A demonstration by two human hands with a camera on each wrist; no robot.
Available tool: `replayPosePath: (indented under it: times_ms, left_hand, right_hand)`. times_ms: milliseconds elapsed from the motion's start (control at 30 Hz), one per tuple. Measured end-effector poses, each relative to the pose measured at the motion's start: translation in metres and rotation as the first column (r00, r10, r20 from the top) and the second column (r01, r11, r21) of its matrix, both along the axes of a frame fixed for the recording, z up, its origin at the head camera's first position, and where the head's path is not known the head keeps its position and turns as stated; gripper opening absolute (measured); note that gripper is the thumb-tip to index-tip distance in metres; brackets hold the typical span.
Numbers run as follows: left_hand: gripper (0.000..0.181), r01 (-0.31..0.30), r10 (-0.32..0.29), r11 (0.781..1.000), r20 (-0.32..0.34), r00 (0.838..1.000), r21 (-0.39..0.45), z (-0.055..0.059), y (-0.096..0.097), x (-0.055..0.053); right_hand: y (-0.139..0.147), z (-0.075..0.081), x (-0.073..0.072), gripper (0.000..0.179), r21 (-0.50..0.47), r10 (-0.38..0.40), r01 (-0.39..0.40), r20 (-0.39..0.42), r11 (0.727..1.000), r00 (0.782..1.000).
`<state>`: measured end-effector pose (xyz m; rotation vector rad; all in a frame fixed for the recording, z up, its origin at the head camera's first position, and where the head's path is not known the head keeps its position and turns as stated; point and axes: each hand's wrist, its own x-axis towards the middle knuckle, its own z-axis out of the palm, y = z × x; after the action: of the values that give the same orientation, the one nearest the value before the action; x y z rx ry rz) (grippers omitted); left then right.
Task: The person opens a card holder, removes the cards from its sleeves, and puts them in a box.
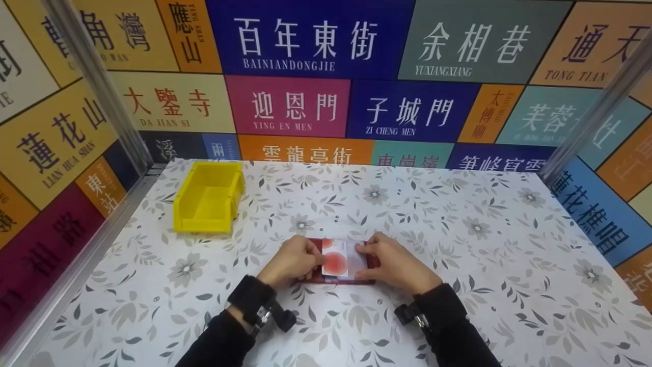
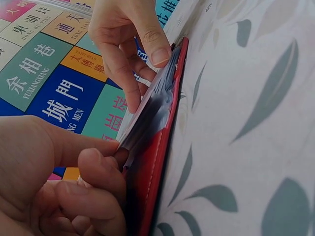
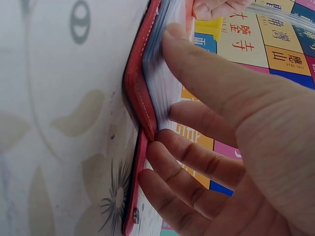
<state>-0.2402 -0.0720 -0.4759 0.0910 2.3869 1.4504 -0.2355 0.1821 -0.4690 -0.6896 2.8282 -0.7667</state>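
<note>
A red card holder (image 1: 317, 279) with white stitching lies open on the table, a thick stack of clear plastic sleeves (image 3: 158, 81) inside it. Over the sleeves is a white card (image 1: 334, 265) with a reddish-orange circle. My left hand (image 1: 295, 257) pinches the left edge of that card between thumb and forefinger, the other fingers curled. Across the right part of the holder, my right hand (image 1: 397, 262) grips the sleeves, thumb on the near side and forefinger on the far side. Its remaining fingers touch the red cover in the right wrist view.
A yellow plastic bin (image 1: 206, 204) stands at the back left of the table. White cloth with grey leaves and flowers covers the tabletop (image 1: 458, 285). Panels of coloured signs (image 1: 300, 107) enclose the back and sides, with metal posts (image 1: 109, 86) at the corners.
</note>
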Motion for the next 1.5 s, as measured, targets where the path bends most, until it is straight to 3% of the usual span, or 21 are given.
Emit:
replayPosePath:
  times_ms: [400,767,1100,1500]
  left_hand:
    - [0.025,-0.012,0.012,1.0,0.014,1.0,-0.012,0.0001,-0.0021,0.0]
    - [0.027,-0.008,0.008,1.0,0.0,1.0,-0.008,-0.0001,-0.0035,0.0013]
    - [0.016,-0.032,0.032,0.999,-0.019,0.999,-0.017,-0.0006,-0.0023,0.0023]
    - [0.024,-0.035,0.034,0.999,-0.05,0.998,-0.026,-0.0011,-0.0036,0.0012]
  right_hand:
    - [0.0001,-0.0003,-0.0006,0.069,-0.003,-0.009,0.009,0.006,1.0,1.0]
    - [-0.0004,-0.0001,-0.0007,0.07,-0.005,-0.021,0.021,0.013,1.0,1.0]
    - [0.0,0.0006,-0.0003,0.069,0.007,0.003,-0.003,-0.016,1.0,1.0]
    - [-0.0002,0.0005,-0.0002,0.069,-0.004,-0.008,0.008,-0.001,1.0,1.0]
